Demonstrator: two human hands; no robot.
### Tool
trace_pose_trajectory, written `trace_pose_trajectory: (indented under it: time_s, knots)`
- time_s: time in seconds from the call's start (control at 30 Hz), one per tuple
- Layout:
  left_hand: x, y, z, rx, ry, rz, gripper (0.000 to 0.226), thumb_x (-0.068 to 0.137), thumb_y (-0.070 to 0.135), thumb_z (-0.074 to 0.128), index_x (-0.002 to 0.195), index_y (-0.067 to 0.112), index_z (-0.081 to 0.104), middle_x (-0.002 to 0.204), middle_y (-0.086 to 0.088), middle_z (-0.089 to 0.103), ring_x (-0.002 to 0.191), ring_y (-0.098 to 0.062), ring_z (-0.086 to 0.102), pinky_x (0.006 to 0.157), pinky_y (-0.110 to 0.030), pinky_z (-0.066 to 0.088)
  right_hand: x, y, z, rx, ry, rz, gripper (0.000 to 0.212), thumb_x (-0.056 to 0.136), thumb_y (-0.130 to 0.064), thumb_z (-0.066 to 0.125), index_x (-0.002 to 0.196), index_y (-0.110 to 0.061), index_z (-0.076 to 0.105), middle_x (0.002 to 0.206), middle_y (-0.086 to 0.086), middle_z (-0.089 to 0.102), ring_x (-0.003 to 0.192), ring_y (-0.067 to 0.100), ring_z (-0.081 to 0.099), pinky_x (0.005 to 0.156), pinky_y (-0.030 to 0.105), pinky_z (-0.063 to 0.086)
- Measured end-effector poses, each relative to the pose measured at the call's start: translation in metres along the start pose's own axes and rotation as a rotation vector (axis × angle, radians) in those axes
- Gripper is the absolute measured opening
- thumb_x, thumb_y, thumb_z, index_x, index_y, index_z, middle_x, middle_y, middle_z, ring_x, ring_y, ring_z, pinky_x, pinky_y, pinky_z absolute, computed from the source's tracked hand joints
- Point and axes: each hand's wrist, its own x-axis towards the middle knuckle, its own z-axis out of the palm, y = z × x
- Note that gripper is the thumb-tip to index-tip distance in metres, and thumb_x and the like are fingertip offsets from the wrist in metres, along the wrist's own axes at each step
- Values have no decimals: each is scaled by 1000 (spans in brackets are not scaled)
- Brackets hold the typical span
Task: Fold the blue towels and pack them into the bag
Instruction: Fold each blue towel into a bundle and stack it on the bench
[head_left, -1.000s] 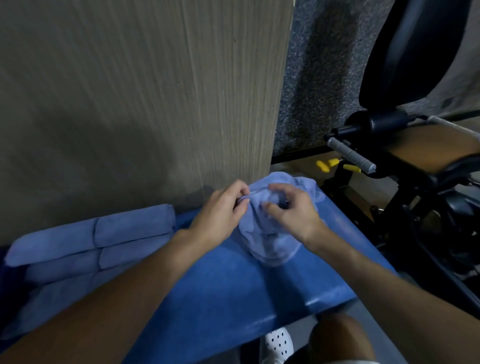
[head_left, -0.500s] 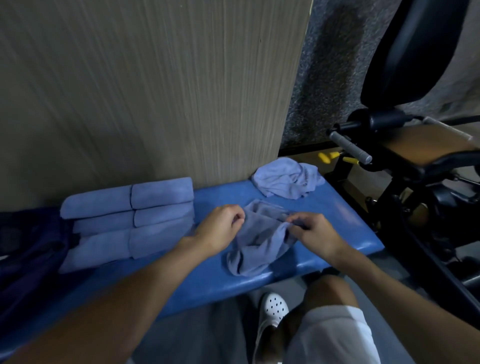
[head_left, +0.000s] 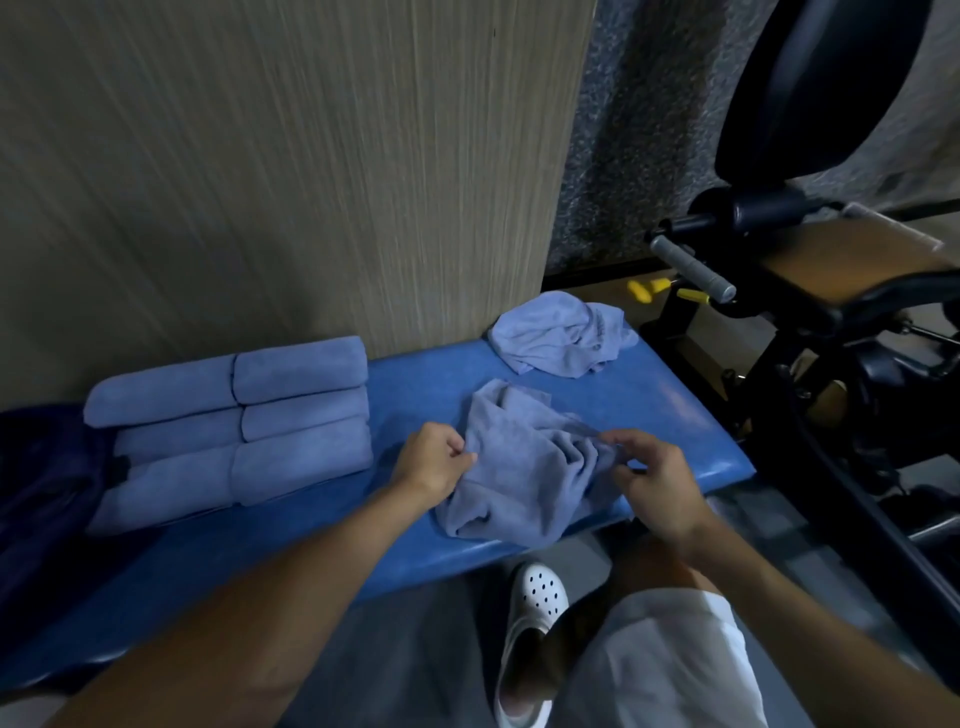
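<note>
the scene was dim, with a bluish cast. the wall (head_left: 260, 182) in the upper left was the brightest area, its grain smeared into streaks by motion blur. a soft glare lay on the right end of the bench (head_left: 675, 410). folds of the towel (head_left: 519, 478) at centre held shadows. the lower left fell into deep shadow, where the bag (head_left: 47, 493) lost all detail. the machine (head_left: 831, 322) on the right was nearly black. wide-angle distortion bowed the bench toward the edges.
</note>
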Motion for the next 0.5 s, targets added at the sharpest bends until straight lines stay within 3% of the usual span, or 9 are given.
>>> trace_pose_trajectory:
  time_s: [0.1, 0.17, 0.27, 0.33, 0.43, 0.5]
  knots:
    - [3, 12, -15, -114, 115, -5, 20, 88, 15, 66, 71, 16, 56, 57, 8, 52, 57, -10, 50, 51, -17, 37, 5, -6, -4, 113, 128, 64, 34, 80, 16, 51, 89, -12, 68, 81, 0, 65, 74, 8, 61, 67, 12, 48]
    - [9, 22, -32, -166, 258, 34, 15, 90, 14, 64, 78, 15, 55, 61, 8, 52, 62, -14, 52, 57, -25, 40, 13, -13, -12, 186, 274, 76, 29, 84, 12, 51, 97, -7, 68, 86, 5, 65, 83, 18, 61, 71, 17, 50]
    - [20, 34, -58, -277, 413, 100, 11, 92, 11, 62, 82, 15, 57, 64, 11, 54, 63, -18, 54, 62, -29, 44, 21, -23, -26, 220, 452, 76, 27, 89, 3, 52, 108, -6, 68, 99, 9, 67, 93, 21, 62, 82, 32, 51]
    - [24, 41, -67, -372, 410, 160, 4, 93, 11, 60, 92, 14, 62, 72, 6, 61, 66, -21, 59, 65, -33, 51, 24, -26, -31, 241, 480, 78, 27, 90, 3, 51, 109, -7, 68, 102, 9, 66, 96, 19, 61, 83, 31, 50]
    - [25, 42, -57, -405, 261, 103, 25, 95, 9, 57, 120, 4, 60, 93, -7, 65, 84, -25, 63, 81, -37, 53, 23, -25, -30, 267, 388, 155, 26, 92, -2, 53, 113, -5, 66, 105, 11, 66, 99, 21, 61, 82, 29, 49]
    - [20, 29, -40, -317, 181, 20, 26, 93, 6, 58, 118, -1, 60, 102, -15, 67, 91, -29, 64, 87, -37, 52, 17, -22, -26, 242, 329, 188, 22, 92, -4, 55, 111, -5, 67, 102, 10, 66, 94, 18, 60, 72, 14, 46]
